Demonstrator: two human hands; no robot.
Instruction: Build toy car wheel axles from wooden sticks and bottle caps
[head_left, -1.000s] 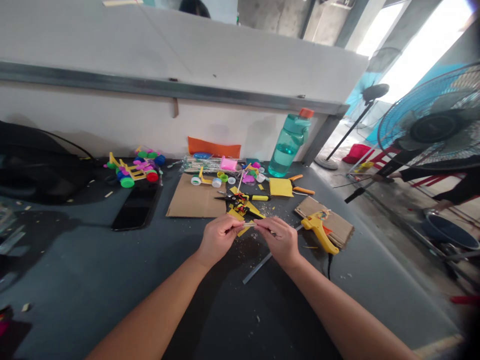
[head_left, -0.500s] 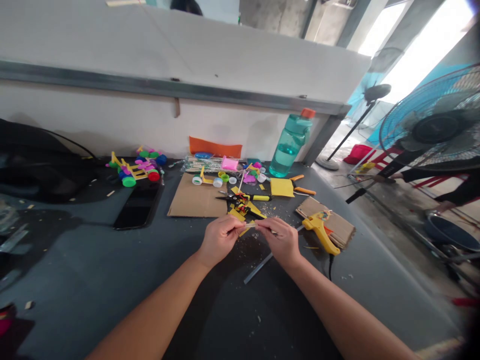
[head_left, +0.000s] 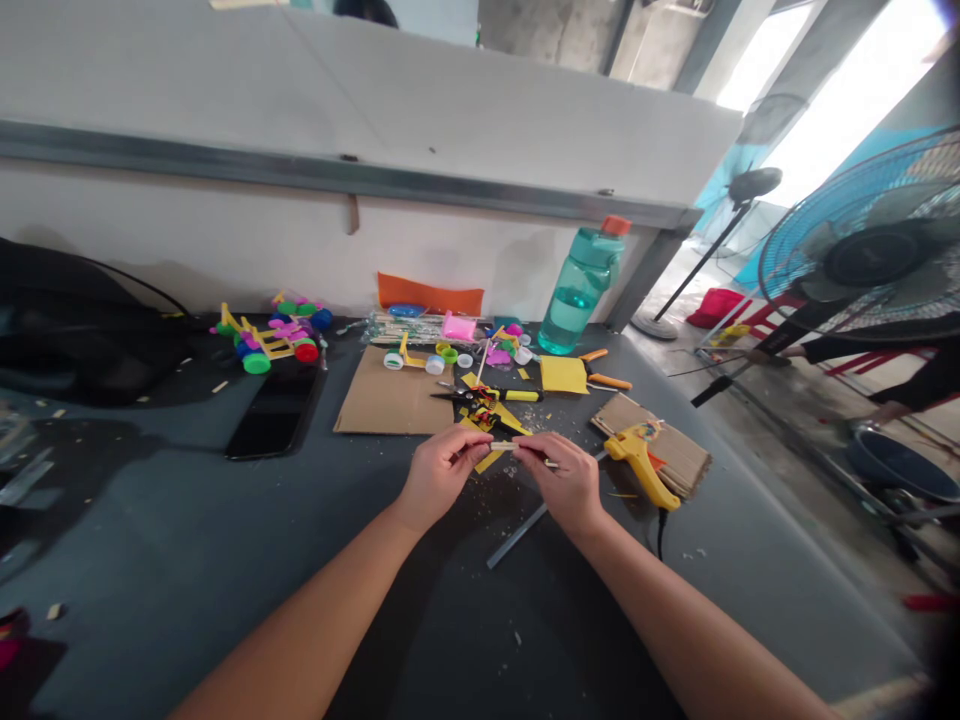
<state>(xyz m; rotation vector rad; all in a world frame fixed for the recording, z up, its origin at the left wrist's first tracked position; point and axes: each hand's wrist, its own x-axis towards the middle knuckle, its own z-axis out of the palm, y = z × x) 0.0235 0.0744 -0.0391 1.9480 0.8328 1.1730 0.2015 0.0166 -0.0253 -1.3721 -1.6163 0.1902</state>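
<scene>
Between my two hands runs a short, thin, pale wooden stick (head_left: pixel 503 446), held level above the table. My left hand (head_left: pixel 444 470) pinches one end with thumb and fingertips. The other end sits in the pinch of my right hand (head_left: pixel 562 480), and a bit of it shows past the fingers. Just beyond lie pliers with yellow and black handles (head_left: pixel 495 396) and scraps of yellow foam sheet (head_left: pixel 489 461). A yellow glue gun (head_left: pixel 642 468) rests right of my right hand, and a clear glue stick (head_left: pixel 516 537) lies below it.
Cardboard (head_left: pixel 390 395) lies behind my left hand, bearing a small yellow frame with white wheels (head_left: pixel 412 358). A black phone (head_left: pixel 274 415) and colourful toy cars (head_left: pixel 274 340) are on the left. A teal water bottle (head_left: pixel 576 290) stands at the back; a fan (head_left: pixel 862 250) is on the right.
My fingers have shifted slightly on the stick, and more of it shows between the hands. The things on the table stay where they were.
</scene>
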